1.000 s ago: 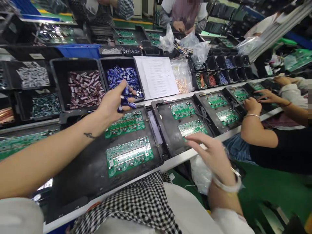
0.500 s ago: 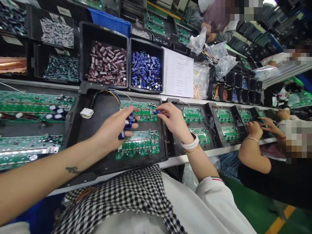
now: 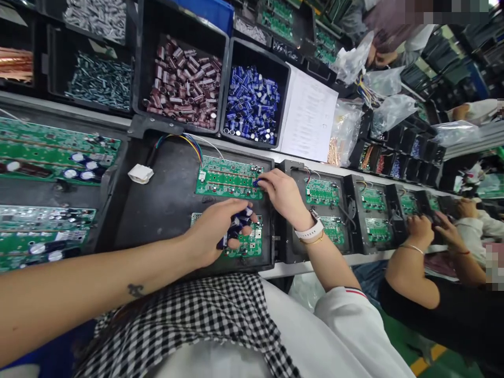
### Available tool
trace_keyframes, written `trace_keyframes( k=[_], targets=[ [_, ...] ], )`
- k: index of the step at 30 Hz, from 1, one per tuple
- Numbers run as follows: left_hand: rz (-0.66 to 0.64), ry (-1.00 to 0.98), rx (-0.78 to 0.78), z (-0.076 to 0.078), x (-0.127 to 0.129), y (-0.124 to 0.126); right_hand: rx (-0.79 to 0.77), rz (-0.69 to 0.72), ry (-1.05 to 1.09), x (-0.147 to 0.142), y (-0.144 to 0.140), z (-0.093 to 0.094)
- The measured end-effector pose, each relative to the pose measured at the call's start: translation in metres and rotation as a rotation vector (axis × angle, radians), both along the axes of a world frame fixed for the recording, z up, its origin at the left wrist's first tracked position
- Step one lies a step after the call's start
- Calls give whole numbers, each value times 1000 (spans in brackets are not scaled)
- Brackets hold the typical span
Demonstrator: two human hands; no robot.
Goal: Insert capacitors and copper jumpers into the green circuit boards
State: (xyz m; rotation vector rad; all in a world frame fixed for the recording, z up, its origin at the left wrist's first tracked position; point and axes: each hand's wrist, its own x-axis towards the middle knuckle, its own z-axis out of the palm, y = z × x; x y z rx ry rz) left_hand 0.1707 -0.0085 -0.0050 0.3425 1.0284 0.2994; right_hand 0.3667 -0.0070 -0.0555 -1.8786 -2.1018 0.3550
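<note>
My left hand [image 3: 216, 228] is curled around several blue capacitors [image 3: 241, 220], above the nearer green circuit board [image 3: 252, 242], partly covering it. Between the thumb and fingers of my right hand [image 3: 279, 190] is one blue capacitor [image 3: 256, 182], held at the right end of the farther circuit board [image 3: 226, 177]. Whether its leads are in the board cannot be made out. Both boards lie in a black tray [image 3: 165, 220]. A white connector [image 3: 140, 174] on coloured wires rests at the tray's left.
Beyond the tray stand a bin of brown capacitors [image 3: 187, 89] and a bin of blue capacitors [image 3: 252, 105], beside paper sheets [image 3: 309, 115]. More trays with boards [image 3: 322, 192] line the bench to the right, where a co-worker's hands [image 3: 419, 231] are busy. Boards [image 3: 47, 152] with large capacitors lie left.
My left hand has moved right and nearer to me, uncovering the farther board and covering part of the nearer one. My right hand has brought its capacitor down to the farther board's right end.
</note>
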Motion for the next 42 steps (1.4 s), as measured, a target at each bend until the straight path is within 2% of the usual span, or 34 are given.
trace_keyframes(
  k=[5,10,13,15,17,19,21,24,28,36,42],
  targets=[
    [-1,15,-2,-4,11,5,2,58,-35,0,0,0],
    [46,7,-24,-9,13,9,-12,187,-71,0,0,3],
    [64,10,-32,-13,12,8,56,109,100,-6,-9,16],
    [52,16,-32,-15,11,6,45,65,269,-14,-22,30],
    [12,13,-28,-16,11,5,-19,118,366,-23,-36,42],
    [-31,18,-39,-16,11,4,-47,158,368,-28,-45,46],
    [-58,19,-68,-16,10,5,-23,87,309,-26,-46,40],
    [-81,-19,-100,-16,7,7,-39,-29,209,-15,-37,19],
    [-78,-47,-122,-17,2,9,-83,-61,91,-9,-27,0],
    [-93,1,-100,-20,1,7,-89,-61,-75,-17,-23,8],
    [-101,-30,-43,-23,2,8,-26,-20,-122,-16,-27,2]
  ],
)
